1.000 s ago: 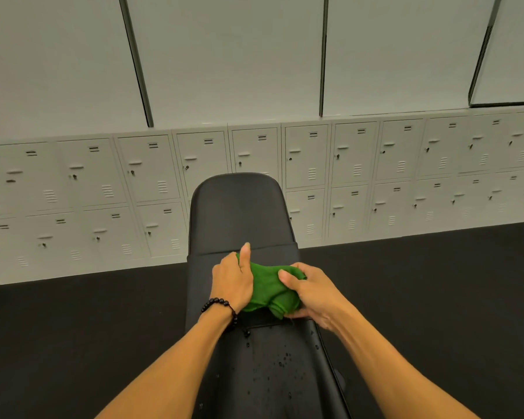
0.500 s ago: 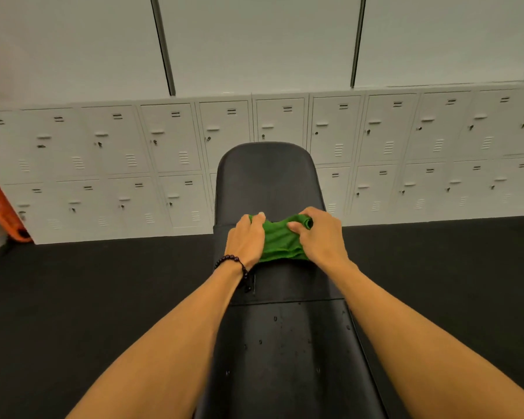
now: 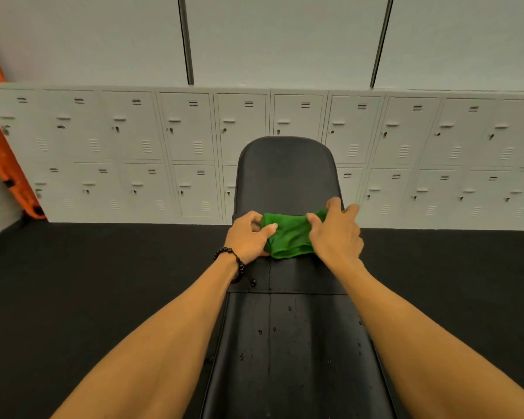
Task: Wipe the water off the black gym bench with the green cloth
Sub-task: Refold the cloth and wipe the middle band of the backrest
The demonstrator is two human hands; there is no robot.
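Note:
The black gym bench (image 3: 288,176) runs from the bottom of the view up the middle, its far pad raised toward the lockers. The green cloth (image 3: 289,235) lies bunched across the bench at the foot of that raised pad. My left hand (image 3: 248,237), with a black bead bracelet on the wrist, pinches the cloth's left end between thumb and curled fingers. My right hand (image 3: 336,234) pinches the right end, its other fingers spread over the bench's right edge. Water drops (image 3: 266,331) dot the near seat pad between my forearms.
A row of light grey lockers (image 3: 133,152) lines the wall behind the bench. Black rubber flooring (image 3: 88,282) spreads on both sides. An orange object (image 3: 0,152) leans at the far left edge.
Both hands have moved the cloth farther along the bench, from just past the seat seam to the foot of the raised pad, and have drawn apart, stretching the cloth wider. The camera swung right.

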